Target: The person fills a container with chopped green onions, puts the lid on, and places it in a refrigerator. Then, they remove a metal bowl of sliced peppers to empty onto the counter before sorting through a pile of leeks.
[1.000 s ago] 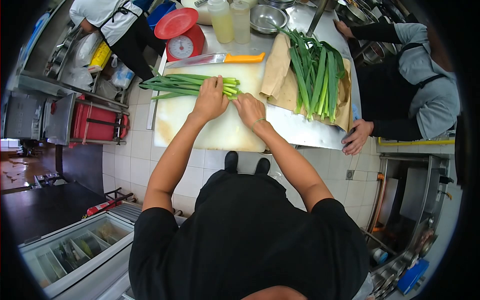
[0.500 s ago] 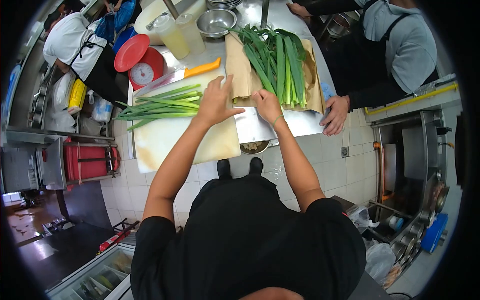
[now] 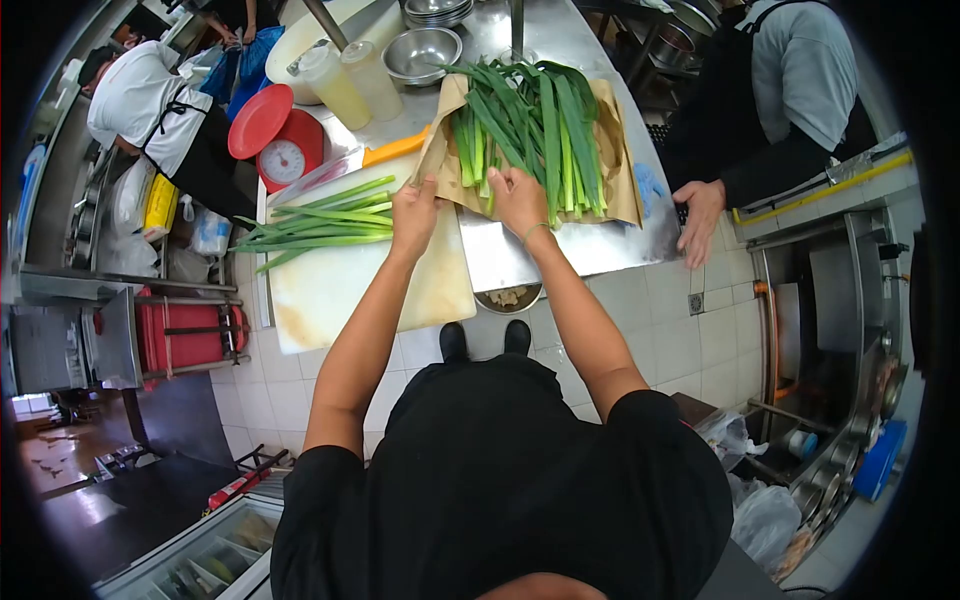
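My left hand (image 3: 414, 218) pinches the near left corner of the brown paper (image 3: 440, 125), which is lifted over the edge of the white cutting board (image 3: 370, 295). Fingers closed, my right hand (image 3: 520, 203) is at the paper's front edge, close to the cut ends of the leeks; what it grips is too small to make out. Long green leeks (image 3: 550, 130) lie on the paper. Cut green stalks (image 3: 325, 225) rest on the board, below a knife with an orange handle (image 3: 394, 148).
A red scale (image 3: 292, 150), squeeze bottles (image 3: 335, 88) and a metal bowl (image 3: 422, 56) stand at the table's back left. At the right, a co-worker's hand (image 3: 702, 220) is beside the table corner. Another person (image 3: 160, 105) bends at the far left.
My left hand has closed on the paper corner and raised it, uncovering more leek stalks. My right hand has moved slightly left. The co-worker's hand has come off the table corner.
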`<action>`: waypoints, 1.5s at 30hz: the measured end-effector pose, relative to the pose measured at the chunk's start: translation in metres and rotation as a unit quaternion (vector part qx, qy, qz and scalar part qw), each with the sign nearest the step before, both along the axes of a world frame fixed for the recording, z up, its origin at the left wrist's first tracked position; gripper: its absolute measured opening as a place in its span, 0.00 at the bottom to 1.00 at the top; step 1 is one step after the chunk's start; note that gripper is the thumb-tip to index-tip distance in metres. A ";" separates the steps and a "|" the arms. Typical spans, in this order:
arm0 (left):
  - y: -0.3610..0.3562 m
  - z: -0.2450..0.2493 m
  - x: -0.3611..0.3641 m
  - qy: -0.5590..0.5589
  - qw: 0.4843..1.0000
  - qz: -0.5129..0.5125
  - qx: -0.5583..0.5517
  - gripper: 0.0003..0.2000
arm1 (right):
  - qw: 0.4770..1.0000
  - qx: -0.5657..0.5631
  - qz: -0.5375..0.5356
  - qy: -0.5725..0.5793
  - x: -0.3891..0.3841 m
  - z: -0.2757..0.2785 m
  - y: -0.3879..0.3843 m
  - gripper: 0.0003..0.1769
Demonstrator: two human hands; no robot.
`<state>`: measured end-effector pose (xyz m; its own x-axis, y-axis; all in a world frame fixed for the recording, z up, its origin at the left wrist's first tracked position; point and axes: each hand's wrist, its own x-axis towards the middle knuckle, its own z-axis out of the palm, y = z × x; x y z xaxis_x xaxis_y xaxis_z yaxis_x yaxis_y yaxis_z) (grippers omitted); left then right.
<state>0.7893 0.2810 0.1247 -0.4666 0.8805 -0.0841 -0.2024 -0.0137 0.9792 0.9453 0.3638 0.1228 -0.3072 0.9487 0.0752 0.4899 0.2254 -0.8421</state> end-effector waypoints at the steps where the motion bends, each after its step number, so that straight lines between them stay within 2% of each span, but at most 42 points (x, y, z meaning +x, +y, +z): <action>1: -0.001 0.001 0.000 0.000 1.000 0.003 0.001 0.17 | 1.000 0.002 -0.019 0.010 -0.006 0.005 0.001 0.24; 3: -0.003 0.001 0.001 -0.007 1.000 -0.007 -0.001 0.17 | 0.999 0.003 -0.036 0.019 -0.015 0.016 0.003 0.26; 5: -0.005 0.000 0.001 -0.021 1.000 -0.011 0.002 0.17 | 0.991 -0.026 0.046 -0.121 -0.020 0.027 0.003 0.30; 9: -0.011 -0.007 -0.002 -0.021 0.999 -0.033 0.011 0.17 | 0.985 -0.073 0.103 -0.116 -0.023 -0.003 0.018 0.34; 11: -0.017 -0.007 -0.006 -0.037 0.999 -0.036 0.009 0.17 | 0.984 -0.154 0.092 0.025 -0.020 -0.015 0.021 0.29; 12: -0.017 -0.007 -0.007 -0.052 0.998 -0.041 0.007 0.17 | 0.984 -0.151 0.091 0.023 -0.019 -0.013 0.023 0.29; 14: -0.016 -0.009 -0.005 -0.062 0.997 -0.051 0.014 0.17 | 0.947 -0.295 0.090 0.094 -0.020 -0.012 0.022 0.22; 18: -0.011 -0.013 -0.004 -0.095 0.993 -0.068 0.021 0.16 | 0.930 -0.323 0.097 0.148 -0.028 -0.024 0.028 0.18; 20: -0.011 -0.012 -0.003 -0.095 0.994 -0.060 0.016 0.17 | 0.863 -0.459 0.109 0.180 -0.019 -0.014 0.034 0.17; 21: -0.011 -0.011 -0.002 -0.094 0.994 -0.050 0.011 0.17 | 0.864 -0.459 0.108 0.178 -0.013 -0.012 0.036 0.17; 23: -0.016 -0.008 -0.009 -0.071 0.997 -0.015 -0.014 0.19 | 0.802 -0.520 0.144 0.257 0.002 -0.005 0.042 0.16; 25: -0.024 -0.005 -0.013 -0.047 0.998 0.019 -0.037 0.23 | 0.811 -0.508 0.153 0.246 0.022 0.015 0.041 0.14; 26: -0.029 -0.003 -0.013 0.108 0.988 0.094 -0.060 0.28 | 0.812 -0.508 0.158 0.239 0.031 0.030 0.040 0.14; 27: -0.036 0.000 -0.011 0.260 0.948 0.166 -0.083 0.33 | 0.813 -0.509 0.162 0.232 0.040 0.040 0.040 0.14; 28: -0.045 0.025 -0.006 0.358 0.914 0.170 -0.089 0.43 | 0.813 -0.508 0.172 0.227 0.049 0.046 0.040 0.13; 29: -0.044 0.041 -0.007 0.358 0.915 0.167 -0.087 0.43 | 0.814 -0.506 0.169 0.229 0.054 0.052 0.040 0.13; 30: -0.042 0.053 -0.007 0.521 0.847 0.103 0.015 0.43 | 0.835 -0.487 0.178 0.182 0.059 0.063 0.036 0.12; 32: -0.032 0.077 0.003 0.659 0.742 0.037 0.118 0.44 | 0.863 -0.454 0.197 0.104 0.066 0.077 0.031 0.14; 34: -0.002 0.097 0.030 0.693 0.683 -0.151 0.177 0.38 | 0.866 -0.438 0.225 0.085 0.069 0.091 0.025 0.15; 35: 0.014 0.090 0.035 0.695 0.682 -0.145 0.177 0.38 | 0.867 -0.423 0.253 0.069 0.068 0.096 0.022 0.16; 36: 0.032 0.076 0.038 0.697 0.661 -0.197 0.194 0.35 | 0.872 -0.405 0.268 0.055 0.070 0.098 0.021 0.20; 37: 0.042 0.076 0.038 0.698 0.637 -0.249 0.211 0.32 | 0.874 -0.400 0.271 0.055 0.072 0.106 0.019 0.20; 38: 0.049 0.075 0.034 0.701 0.634 -0.245 0.214 0.32 | 0.889 -0.382 0.245 0.061 0.076 0.117 0.016 0.19; 40: 0.055 0.089 0.027 0.646 0.702 -0.244 0.172 0.18 | 0.911 -0.355 0.189 0.095 0.088 0.135 0.011 0.20; 41: 0.058 0.099 0.019 0.651 0.698 -0.243 0.173 0.18 | 0.911 -0.351 0.191 0.100 0.096 0.136 0.012 0.20; 42: 0.056 0.118 0.011 0.527 0.814 -0.169 0.176 0.12 | 0.906 -0.343 0.179 0.168 0.106 0.134 0.012 0.19; 43: 0.055 0.138 0.000 0.386 0.902 -0.088 0.173 0.07 | 0.897 -0.334 0.167 0.236 0.114 0.131 0.013 0.19; 45: 0.057 0.185 -0.031 0.299 0.925 0.019 0.235 0.09 | 0.885 -0.335 0.179 0.269 0.120 0.104 0.012 0.20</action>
<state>0.7588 0.3379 0.3095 -0.3367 0.7362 0.5870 0.3834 -0.4622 0.7996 1.0656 0.3762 0.2271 -0.6882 0.6845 -0.2406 -0.0238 -0.3527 -0.9354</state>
